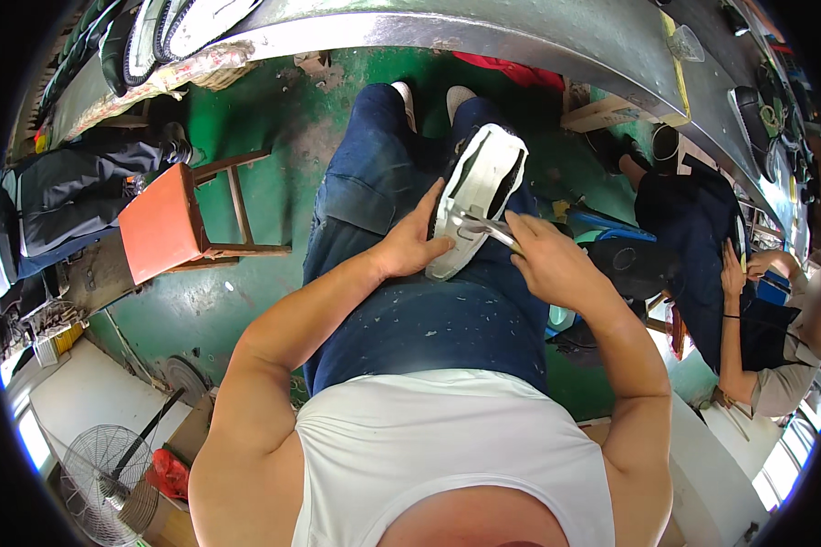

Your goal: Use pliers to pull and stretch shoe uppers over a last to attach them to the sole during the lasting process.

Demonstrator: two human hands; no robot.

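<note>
On my lap lies a shoe (471, 187), bottom side up, with a white underside, a folded white rim and dark sides. My left hand (417, 239) grips its left edge near the lower end, the thumb lying over the underside. In my right hand (549, 255) is a silver metal tool that looks like pliers (489, 225). The fingers wrap round its handles, and its head rests against or just over the shoe's underside near my left thumb. Whether the jaws hold any material is too small to tell.
A long metal-edged workbench (356, 32) curves across the far side, with shoes (146, 41) at its left end. To my left stands an orange-seated stool (162, 223). A wire fan (105, 474) is at lower left. At right sits another person (748, 301).
</note>
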